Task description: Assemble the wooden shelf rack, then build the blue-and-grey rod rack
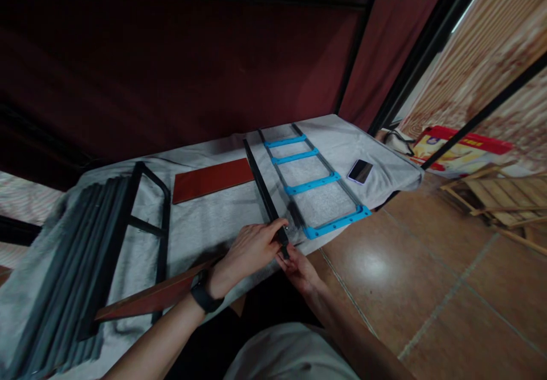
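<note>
A long black metal bar (261,189) slants away from me across the cloth-covered table. My left hand (254,249), with a black watch on its wrist, is closed around the bar's near end. Below it, my right hand (297,267) pinches the very tip of the same bar. A small shiny spot, perhaps a screw, shows by my left thumb; it is too small to tell. Left of the bar's far part lies a reddish-brown board (211,180). A second reddish board (149,297) reaches under my left forearm, partly hidden by it.
At the left, a black metal frame (147,227) rests beside a bundle of grey tubes (70,266). To the right are a ladder-like rack with blue crosspieces (314,183) and a phone (360,171). Wooden folding furniture (508,197) stands on the tiled floor.
</note>
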`<action>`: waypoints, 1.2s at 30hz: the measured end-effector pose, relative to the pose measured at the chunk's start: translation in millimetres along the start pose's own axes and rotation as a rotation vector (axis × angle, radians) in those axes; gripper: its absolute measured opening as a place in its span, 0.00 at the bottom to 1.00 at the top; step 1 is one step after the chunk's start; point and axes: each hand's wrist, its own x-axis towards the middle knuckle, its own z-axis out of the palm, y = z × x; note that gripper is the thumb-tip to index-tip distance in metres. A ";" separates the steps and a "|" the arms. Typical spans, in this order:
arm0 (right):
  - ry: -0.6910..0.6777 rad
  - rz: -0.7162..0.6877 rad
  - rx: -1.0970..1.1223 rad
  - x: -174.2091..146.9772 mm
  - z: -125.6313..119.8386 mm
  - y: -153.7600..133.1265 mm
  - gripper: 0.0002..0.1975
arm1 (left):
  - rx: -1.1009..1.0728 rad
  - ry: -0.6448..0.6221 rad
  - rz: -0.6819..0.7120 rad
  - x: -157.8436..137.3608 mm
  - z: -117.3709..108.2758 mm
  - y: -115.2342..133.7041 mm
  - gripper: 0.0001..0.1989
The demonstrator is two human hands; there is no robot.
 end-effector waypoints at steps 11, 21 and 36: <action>0.062 0.006 0.013 -1.8 7.6 -1.0 0.07 | 0.021 -0.019 -0.029 2.7 3.4 -0.3 0.28; 0.109 -0.028 0.027 -2.9 12.5 -0.9 0.06 | 0.052 -0.014 -0.022 3.6 3.6 -1.8 0.29; 0.133 -0.020 0.033 -1.5 13.0 2.2 0.07 | 0.076 -0.027 -0.023 3.7 2.3 -1.3 0.29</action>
